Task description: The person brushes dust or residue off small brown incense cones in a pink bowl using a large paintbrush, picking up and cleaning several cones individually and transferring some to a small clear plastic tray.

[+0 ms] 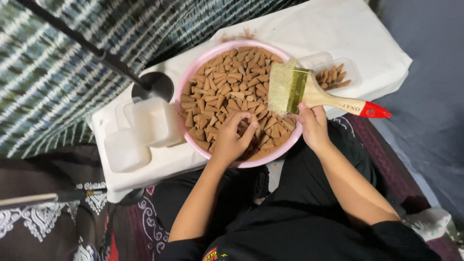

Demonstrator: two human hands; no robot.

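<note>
Brown cones [227,82] fill the pink bowl [186,77]; left hand [231,140] pinches some, right hand [313,126] loosely rests beside the brush [309,92].

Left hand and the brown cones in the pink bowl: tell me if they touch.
Touching. The head view shows the left hand with fingers curled into the brown cones inside the pink bowl.

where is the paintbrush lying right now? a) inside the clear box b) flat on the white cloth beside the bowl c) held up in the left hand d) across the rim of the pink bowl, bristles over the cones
d: the paintbrush rests across the right rim of the pink bowl, its bristles over the brown cones, while the right hand sits just below its handle and the left hand reaches into the cones.
</note>
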